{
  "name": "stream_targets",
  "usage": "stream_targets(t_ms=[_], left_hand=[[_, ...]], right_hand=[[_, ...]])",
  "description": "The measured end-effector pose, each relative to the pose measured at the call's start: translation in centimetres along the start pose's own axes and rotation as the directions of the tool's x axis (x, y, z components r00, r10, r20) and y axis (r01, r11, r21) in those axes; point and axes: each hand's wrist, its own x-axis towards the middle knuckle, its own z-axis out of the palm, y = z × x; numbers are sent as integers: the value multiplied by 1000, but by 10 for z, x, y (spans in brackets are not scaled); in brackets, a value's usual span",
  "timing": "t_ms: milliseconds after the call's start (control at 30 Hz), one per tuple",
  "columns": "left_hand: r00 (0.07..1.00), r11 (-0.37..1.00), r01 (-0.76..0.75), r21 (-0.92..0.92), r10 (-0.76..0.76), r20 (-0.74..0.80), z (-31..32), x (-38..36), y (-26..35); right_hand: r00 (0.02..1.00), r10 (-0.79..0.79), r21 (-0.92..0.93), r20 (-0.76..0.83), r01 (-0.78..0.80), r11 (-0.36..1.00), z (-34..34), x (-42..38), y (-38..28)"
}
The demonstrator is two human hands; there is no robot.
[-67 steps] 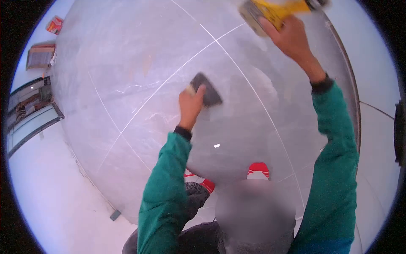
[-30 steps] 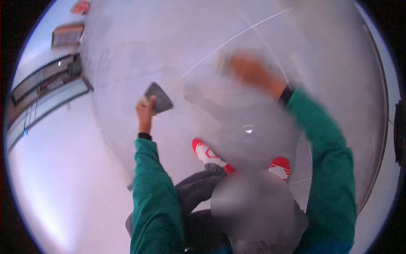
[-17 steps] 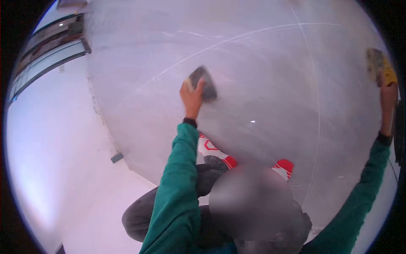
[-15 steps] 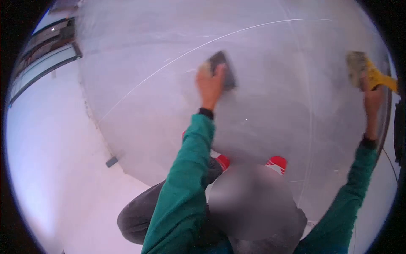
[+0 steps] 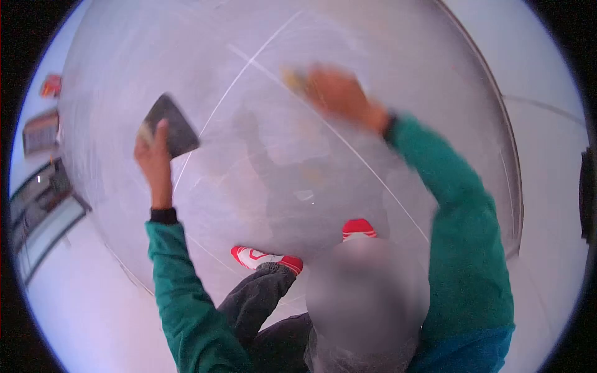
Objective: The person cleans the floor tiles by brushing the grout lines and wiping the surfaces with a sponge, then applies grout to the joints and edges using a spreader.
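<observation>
My left hand [image 5: 153, 155] grips a dark, flat rectangular plate [image 5: 177, 132] by its left edge, thumb lying across its face. It is over the left part of the grey floor [image 5: 267, 174], near a thin white line. My right hand [image 5: 339, 93], smeared by motion, is closed around a yellow-handled tool; only its blurred yellowish end [image 5: 292, 81] shows past the fingers. That end is close to where two white lines cross on the floor. The tool's handle is hidden by the hand.
My feet in red-and-white footwear [image 5: 267, 256] are on the floor. A brown box-like thing [image 5: 40, 132], a small red item [image 5: 51, 86] and a dark-framed panel [image 5: 46, 217] stand at the far left. The grey area ends at a dark curved edge [image 5: 511, 155] on the right.
The view has turned. My left hand with the plate now appears further left and lower. My right hand has swung from the far right edge to the upper middle with the yellow-handled tool.
</observation>
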Motion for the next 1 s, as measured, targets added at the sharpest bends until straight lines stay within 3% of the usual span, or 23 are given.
stream_targets(t_ms=[33, 67, 100, 133, 200, 267, 300, 333, 367, 400, 433, 467, 500, 567, 600, 667, 700, 767, 800, 867, 933, 1000], left_hand=[[999, 999, -33, -11, 34, 41, -8, -2, 27], [994, 996, -89, 32, 86, 65, -12, -2, 39], [989, 997, -73, 32, 68, 128, -17, -8, 63], [973, 991, -114, 71, 97, 208, -21, -13, 79], [921, 976, -200, 89, 156, 357, -37, -27, 106], [830, 940, -328, 97, 238, 504, -61, -37, 121], [810, 918, -369, 145, 242, 535, -76, -32, 134], [791, 889, -415, 194, 247, 559, -92, -35, 139], [792, 871, -403, 280, 179, 584, -109, -42, 126], [751, 858, -435, 273, 178, 636, -125, -44, 126], [712, 859, -459, 225, 205, 672, -144, -40, 127], [659, 860, -454, 231, 149, 738, -158, -42, 125], [651, 896, -389, 214, 103, 752, -157, -46, 132], [586, 855, -468, 222, 113, 802, -128, -51, 137], [550, 803, -563, 195, 189, 813, -119, -43, 148], [547, 838, -528, 138, 211, 810, -95, -32, 172], [542, 826, -547, 139, 223, 810, -90, -26, 184], [515, 769, -630, 108, 309, 799, -87, -21, 201], [551, 788, -603, 124, 299, 779, -81, -22, 213], [557, 783, -611, 116, 322, 766, -78, -26, 230], [550, 768, -632, 105, 349, 759, -69, -26, 237], [447, 700, -714, 16, 439, 780, -61, -29, 223]], right_hand=[[970, 28, -94, -240, -52, 994, -10, 52, 33], [955, -69, -196, -288, 12, 981, -31, 90, 62], [974, 58, -143, -218, -90, 986, -62, 106, 67], [970, 87, -155, -228, -124, 980, -97, 92, 66], [967, 196, 212, -164, -160, 964, -150, 48, 37], [976, 137, -20, -171, -143, 990, -139, -36, 43], [968, 115, 49, -221, -107, 993, -156, -81, 30], [980, 199, 63, -13, -198, 978, -170, -136, 8], [925, 365, 142, 102, -377, 915, -168, -204, -14], [938, 288, 123, 194, -314, 941, -180, -254, -41], [801, 429, 207, 418, -544, 813, -213, -272, -76], [700, 444, 409, 558, -699, 587, -225, -295, -98], [714, 443, 439, 542, -690, 576, -221, -285, -97], [771, 202, 182, 604, -380, 907, -184, -260, -73], [846, 190, 147, 498, -298, 943, -169, -213, -57], [977, 129, 121, 170, -150, 981, -134, -108, -20], [972, 232, 117, -19, -229, 966, -129, -52, -9], [951, 95, -69, -293, -120, 990, -111, 35, 18], [932, 86, -92, -351, -126, 988, -113, 61, 23], [912, 93, -101, -399, -145, 984, -137, 57, 11], [750, 487, 373, -447, -339, 864, -179, 13, -26], [716, 514, 462, -472, -295, 836, -195, -78, -46]])
